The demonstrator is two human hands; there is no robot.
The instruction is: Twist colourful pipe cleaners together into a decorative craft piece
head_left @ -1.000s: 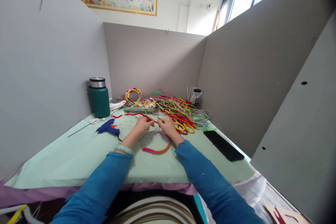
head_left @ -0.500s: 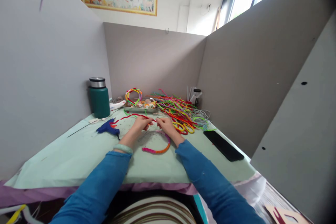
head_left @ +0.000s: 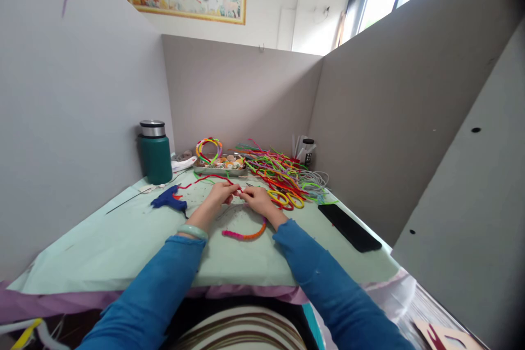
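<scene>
My left hand and my right hand meet at the middle of the table, fingers pinched together on a red pipe cleaner that trails away to the left. Just below the hands lies a headband, its lower arc wrapped in pink and orange fuzz, its upper part bare. My right hand rests over the headband's upper right end. A jade bangle sits on my left wrist.
A blue glue gun lies left of the hands, a green flask behind it. A metal tray with small pieces and a pile of coloured pipe cleaners stand at the back. A black phone lies right. Grey partitions enclose the table.
My hands have drawn slightly closer together, and the red pipe cleaner's free end has shifted a little on the table. Nothing else has moved.
</scene>
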